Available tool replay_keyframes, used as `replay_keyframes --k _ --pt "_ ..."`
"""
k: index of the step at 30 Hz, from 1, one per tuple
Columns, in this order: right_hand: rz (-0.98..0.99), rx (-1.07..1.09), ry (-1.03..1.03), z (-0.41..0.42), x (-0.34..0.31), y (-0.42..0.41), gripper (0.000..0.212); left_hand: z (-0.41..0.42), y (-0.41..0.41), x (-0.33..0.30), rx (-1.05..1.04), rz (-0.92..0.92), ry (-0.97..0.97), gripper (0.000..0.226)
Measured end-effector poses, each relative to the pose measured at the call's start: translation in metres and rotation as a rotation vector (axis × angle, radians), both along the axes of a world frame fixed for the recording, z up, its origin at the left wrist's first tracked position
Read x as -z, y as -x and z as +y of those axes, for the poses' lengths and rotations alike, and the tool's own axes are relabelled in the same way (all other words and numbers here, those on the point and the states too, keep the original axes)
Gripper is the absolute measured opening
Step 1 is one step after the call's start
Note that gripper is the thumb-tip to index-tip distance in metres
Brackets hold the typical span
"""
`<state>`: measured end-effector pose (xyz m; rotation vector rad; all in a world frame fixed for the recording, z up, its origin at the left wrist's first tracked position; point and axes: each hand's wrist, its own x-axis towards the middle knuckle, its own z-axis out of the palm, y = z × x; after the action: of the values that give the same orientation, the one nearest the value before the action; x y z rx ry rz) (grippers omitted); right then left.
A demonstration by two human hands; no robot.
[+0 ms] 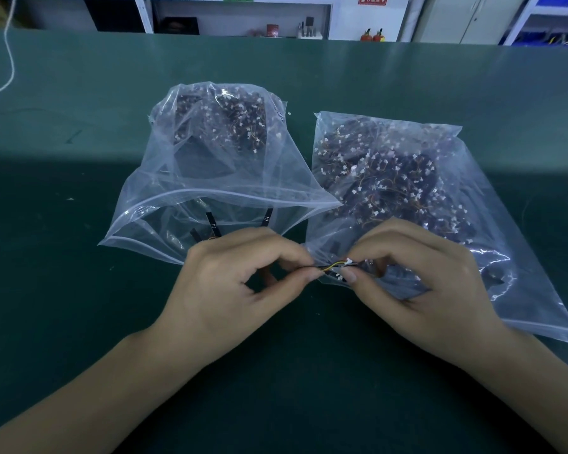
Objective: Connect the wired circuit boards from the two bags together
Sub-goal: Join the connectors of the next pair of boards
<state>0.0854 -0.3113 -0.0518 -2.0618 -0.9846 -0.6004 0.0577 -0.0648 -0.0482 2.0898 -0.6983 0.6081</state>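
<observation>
Wired boards (336, 266) pinched between left hand (243, 283) and right hand (417, 276), near bench (79, 224) centre | left bag (217, 178) open, right bag (407, 191) flat, both holding boards

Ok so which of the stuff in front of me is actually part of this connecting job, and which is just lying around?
Part of the job:
left hand and right hand, pinching the wired pieces between them
left bag, open-mouthed, boards inside
right bag, full of wired boards

Just lying about:
white cord at the table's far left
shelf clutter behind the table
</observation>
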Motion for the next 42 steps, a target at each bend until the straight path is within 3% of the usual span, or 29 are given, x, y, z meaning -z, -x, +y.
replay_keyframes --k 8,35,42 --pt "0.045 -0.01 -0.014 0.0028 0.0018 0.0014 0.01 0.0011 -0.0007 0.0005 -0.004 -0.011 -0.093 0.011" --pt "0.107 0.038 -0.023 0.0031 -0.0012 0.0027 0.007 0.0014 -0.0022 0.0042 -0.029 -0.013 -0.056 0.012" --pt "0.07 0.057 0.179 -0.0055 -0.0022 -0.0008 0.037 0.0055 -0.0043 0.0024 -0.097 -0.095 -0.02 0.011"
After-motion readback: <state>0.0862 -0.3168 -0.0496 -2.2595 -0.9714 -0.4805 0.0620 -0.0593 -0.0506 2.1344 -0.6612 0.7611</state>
